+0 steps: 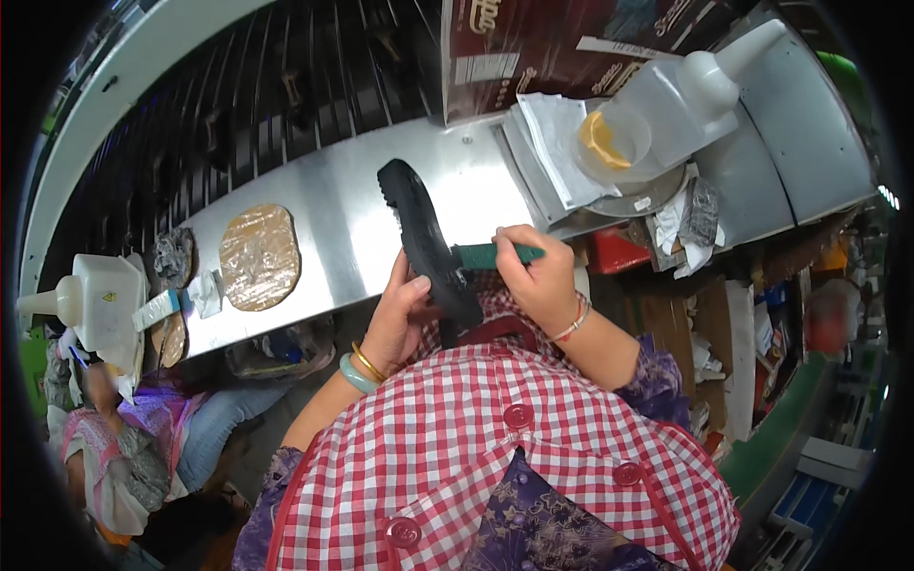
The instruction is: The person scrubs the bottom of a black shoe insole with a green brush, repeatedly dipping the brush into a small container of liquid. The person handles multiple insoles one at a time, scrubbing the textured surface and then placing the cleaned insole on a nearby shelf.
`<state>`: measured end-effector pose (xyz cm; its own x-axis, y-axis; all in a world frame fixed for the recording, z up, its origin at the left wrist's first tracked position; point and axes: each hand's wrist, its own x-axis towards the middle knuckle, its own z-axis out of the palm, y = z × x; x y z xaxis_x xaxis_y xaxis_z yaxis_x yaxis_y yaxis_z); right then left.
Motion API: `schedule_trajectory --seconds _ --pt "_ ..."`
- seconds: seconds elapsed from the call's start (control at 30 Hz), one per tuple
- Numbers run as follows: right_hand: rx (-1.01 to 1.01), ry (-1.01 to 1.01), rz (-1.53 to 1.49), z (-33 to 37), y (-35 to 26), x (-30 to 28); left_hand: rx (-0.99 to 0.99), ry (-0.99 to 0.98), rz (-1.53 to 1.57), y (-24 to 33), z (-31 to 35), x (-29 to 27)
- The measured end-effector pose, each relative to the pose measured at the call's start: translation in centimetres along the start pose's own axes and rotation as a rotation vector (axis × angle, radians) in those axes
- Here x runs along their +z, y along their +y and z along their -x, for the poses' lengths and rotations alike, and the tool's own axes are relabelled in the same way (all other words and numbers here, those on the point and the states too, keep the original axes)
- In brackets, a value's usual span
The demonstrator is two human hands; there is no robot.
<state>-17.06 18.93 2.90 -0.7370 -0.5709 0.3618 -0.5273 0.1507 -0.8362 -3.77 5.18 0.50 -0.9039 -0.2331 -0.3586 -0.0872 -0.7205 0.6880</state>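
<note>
A black shoe sole (424,233) with a ridged, notched edge is held upright over the front of the metal bench. My left hand (400,309) grips its lower part, fingers closed around the edge. Closed on a tool with a green-wrapped handle (481,257) is my right hand (540,283). The tool's working end meets the sole's right side, too small and dark to name. On the bench to the left lies a brown pad wrapped in clear plastic (259,257).
The metal bench (333,190) runs along a dark slatted conveyor (276,95). At right stand a clear bottle with a white nozzle (666,105), white papers (552,143) and a maroon box (543,57). A white bottle (105,305) and a seated person (143,447) are at left.
</note>
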Motion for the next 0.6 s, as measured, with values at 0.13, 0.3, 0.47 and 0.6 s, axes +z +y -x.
schedule_trajectory --seconds 0.13,0.3,0.47,0.6 --pt "-0.032 -0.020 -0.058 1.1 -1.4 0.2 0.006 -0.001 0.008 -0.4 0.0 -0.6" --pt "0.114 0.210 -0.128 2.2 1.2 -2.7 -0.004 0.008 0.003 1.1 0.2 -0.4" --pt "0.097 0.638 -0.262 1.4 -0.1 -7.4 0.166 -0.431 -0.051 8.0 0.8 6.3" --pt "0.003 0.784 -0.307 0.2 -1.5 -7.3 0.401 -0.713 0.150 18.0 -5.8 17.2"
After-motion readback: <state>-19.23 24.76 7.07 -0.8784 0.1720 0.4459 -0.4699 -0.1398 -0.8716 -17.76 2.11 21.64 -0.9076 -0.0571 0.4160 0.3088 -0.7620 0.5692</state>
